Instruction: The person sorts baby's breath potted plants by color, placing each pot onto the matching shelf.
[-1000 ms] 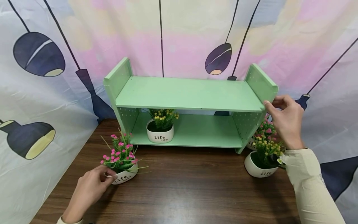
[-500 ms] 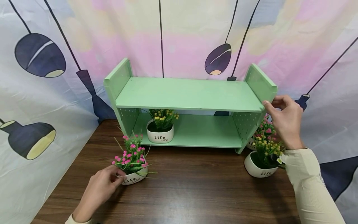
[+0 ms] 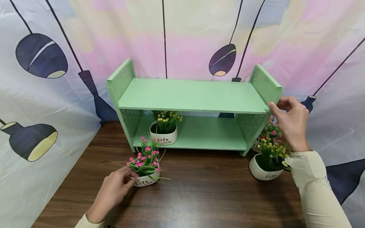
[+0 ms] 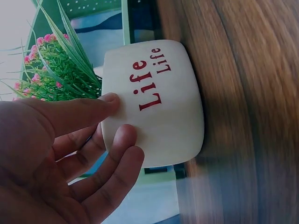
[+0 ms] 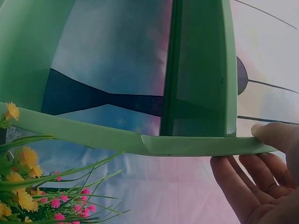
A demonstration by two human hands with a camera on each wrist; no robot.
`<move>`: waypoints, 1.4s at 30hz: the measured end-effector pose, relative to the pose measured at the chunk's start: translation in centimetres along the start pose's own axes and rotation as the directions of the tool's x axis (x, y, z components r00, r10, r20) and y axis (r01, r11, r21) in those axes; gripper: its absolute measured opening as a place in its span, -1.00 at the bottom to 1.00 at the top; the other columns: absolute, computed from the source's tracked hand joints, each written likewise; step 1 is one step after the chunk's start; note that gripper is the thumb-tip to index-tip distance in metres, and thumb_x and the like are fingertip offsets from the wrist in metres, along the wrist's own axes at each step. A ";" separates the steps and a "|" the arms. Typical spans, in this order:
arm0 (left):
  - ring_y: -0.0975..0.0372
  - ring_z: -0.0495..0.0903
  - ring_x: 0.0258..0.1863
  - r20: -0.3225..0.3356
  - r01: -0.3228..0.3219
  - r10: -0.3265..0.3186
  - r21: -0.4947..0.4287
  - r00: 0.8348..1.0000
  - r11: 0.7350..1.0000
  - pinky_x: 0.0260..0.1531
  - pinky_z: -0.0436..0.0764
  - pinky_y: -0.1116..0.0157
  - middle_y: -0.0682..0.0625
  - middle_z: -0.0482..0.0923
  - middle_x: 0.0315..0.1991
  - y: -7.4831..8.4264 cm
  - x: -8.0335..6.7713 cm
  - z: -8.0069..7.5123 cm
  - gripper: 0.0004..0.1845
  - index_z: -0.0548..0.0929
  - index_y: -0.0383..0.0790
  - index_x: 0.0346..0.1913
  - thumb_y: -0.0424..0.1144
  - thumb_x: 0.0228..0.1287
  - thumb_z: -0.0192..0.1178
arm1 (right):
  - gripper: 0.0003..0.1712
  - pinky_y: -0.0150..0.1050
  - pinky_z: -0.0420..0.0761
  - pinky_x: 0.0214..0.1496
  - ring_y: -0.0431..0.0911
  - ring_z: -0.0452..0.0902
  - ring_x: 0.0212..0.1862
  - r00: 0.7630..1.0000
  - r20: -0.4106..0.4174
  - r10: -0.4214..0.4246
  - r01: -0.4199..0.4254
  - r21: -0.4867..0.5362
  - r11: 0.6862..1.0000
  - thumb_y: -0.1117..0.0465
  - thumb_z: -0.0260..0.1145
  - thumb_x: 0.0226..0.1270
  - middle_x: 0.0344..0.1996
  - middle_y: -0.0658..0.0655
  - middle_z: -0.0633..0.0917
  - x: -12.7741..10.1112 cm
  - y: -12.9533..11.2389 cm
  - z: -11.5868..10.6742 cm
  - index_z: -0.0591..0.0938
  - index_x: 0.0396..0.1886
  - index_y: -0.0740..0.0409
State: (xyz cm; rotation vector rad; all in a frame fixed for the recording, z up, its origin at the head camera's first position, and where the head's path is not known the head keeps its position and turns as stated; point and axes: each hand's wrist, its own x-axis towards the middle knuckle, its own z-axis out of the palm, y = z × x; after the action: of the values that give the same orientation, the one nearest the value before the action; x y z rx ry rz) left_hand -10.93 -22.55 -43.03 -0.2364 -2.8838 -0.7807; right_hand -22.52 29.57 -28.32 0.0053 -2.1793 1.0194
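My left hand (image 3: 115, 186) pinches the rim of a white "Life Life" flowerpot (image 3: 149, 180) with pink flowers and long green blades. In the left wrist view, the thumb lies on the lettered front of the pot (image 4: 163, 116), whose base is down at the wooden tabletop. A green two-tier shelf (image 3: 194, 95) stands behind it. With thumb and fingers, my right hand (image 3: 292, 123) grips the edge of the shelf's right side panel (image 5: 187, 146). On the lower tier, at the left, sits a white pot with yellow flowers (image 3: 163, 138).
Right of the shelf stands another white pot with yellow flowers (image 3: 265, 171). Behind it, a pink-flowered pot (image 3: 256, 146) is partly hidden. The dark wooden table (image 3: 199, 190) spreads in front, and a patterned curtain (image 3: 194, 38) hangs behind the shelf.
My left hand has moved right across the table with the pink-flowered pot, which now partly overlaps the view of the lower tier. My right hand and the shelf have stayed put.
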 end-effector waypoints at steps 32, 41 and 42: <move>0.43 0.63 -0.35 -0.032 -0.116 0.111 -0.209 0.993 0.971 -0.32 0.67 0.37 0.24 0.64 -0.28 -0.7 1.6 2.0 -0.76 0.75 0.02 -0.31 -0.41 0.17 0.55 | -0.61 -0.54 0.48 -0.19 -0.58 0.57 -0.33 1.000 -0.001 -0.016 0.016 0.003 1.000 0.09 0.47 0.46 -0.28 -0.18 0.72 0.2 -0.2 0.3 0.72 0.06 0.31; 0.48 0.57 -0.37 -0.080 -0.180 0.168 -0.186 0.983 0.966 -0.36 0.62 0.38 0.30 0.61 -0.28 0.9 1.3 0.8 -0.75 0.74 0.07 -0.31 -0.39 0.19 0.54 | -0.62 -0.57 0.50 -0.18 -0.58 0.59 -0.33 1.000 -0.004 -0.003 0.003 0.012 1.000 0.09 0.47 0.45 -0.29 -0.26 0.70 0.0 -0.1 0.1 0.73 0.05 0.30; 0.49 0.56 -0.38 -0.091 -0.198 0.185 -0.176 0.979 0.964 -0.37 0.62 0.38 0.31 0.62 -0.28 1.1 1.3 0.5 -0.74 0.74 0.08 -0.31 -0.39 0.18 0.54 | -0.62 -0.56 0.50 -0.18 -0.58 0.59 -0.33 1.000 -0.006 0.000 0.000 0.012 1.000 0.09 0.48 0.44 -0.31 -0.30 0.69 0.0 -0.1 0.1 0.73 0.05 0.30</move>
State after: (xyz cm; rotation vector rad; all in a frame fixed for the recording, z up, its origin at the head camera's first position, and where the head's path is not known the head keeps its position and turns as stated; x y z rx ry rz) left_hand -12.05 -21.21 -42.63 -0.4888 -2.6693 -0.9969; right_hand -22.58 29.47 -28.31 0.0081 -2.1671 1.0311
